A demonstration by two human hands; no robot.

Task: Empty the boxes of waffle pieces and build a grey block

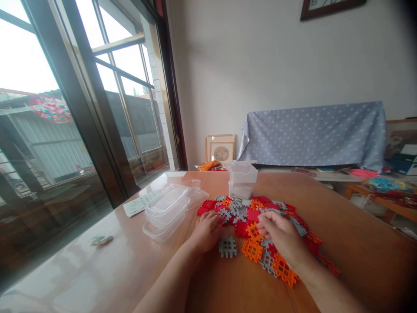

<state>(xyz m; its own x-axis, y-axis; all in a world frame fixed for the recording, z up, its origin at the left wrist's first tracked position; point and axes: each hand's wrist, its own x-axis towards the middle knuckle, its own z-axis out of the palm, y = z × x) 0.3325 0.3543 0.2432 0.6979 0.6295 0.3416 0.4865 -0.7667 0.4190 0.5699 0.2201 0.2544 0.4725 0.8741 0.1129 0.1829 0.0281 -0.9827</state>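
Observation:
A spread pile of red, grey and orange interlocking plastic building blocks (250, 214) lies on the wooden table. My left hand (207, 229) rests palm down at the pile's left edge, its fingers loosely bent and holding nothing I can see. A single grey window-shaped block (227, 247) lies just to the right of that wrist. Over the pile's front right side, my right hand (280, 231) has thumb and forefinger pinched together; what is between them is too small to make out. An orange window block (254, 231) is right beside those fingertips. Below it sit another orange block (252, 250), a grey one (268, 262) and a larger orange one (284, 269).
Behind the pile stand stacked clear plastic boxes (241, 179). Clear lids or shallow trays (167, 206) lie to the left, over a written sheet (138, 205). A small crumpled item (100, 240) is on the table's left side. A dotted cloth (312, 135) covers something by the wall.

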